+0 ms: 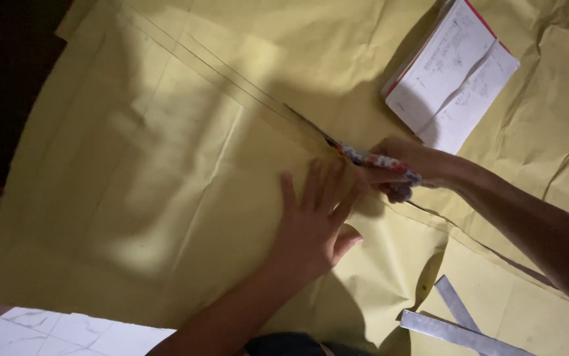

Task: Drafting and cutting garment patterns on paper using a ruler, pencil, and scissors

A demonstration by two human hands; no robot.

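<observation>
A large sheet of yellow-brown paper (166, 171) lies spread out, with pencil lines drawn diagonally across it. My right hand (410, 165) grips a pair of scissors (357, 155) with patterned handles; the blades point up-left along a drawn line and sit in a cut that runs back toward the lower right. My left hand (314, 221) lies flat on the paper just below the blades, fingers spread, pressing the sheet down.
An open notebook (452, 72) with handwritten pages lies on the paper at the upper right. A metal L-shaped ruler (452, 323) rests at the lower right. White tiled floor (60, 333) shows at the bottom left. Dark shadow covers the upper-left corner.
</observation>
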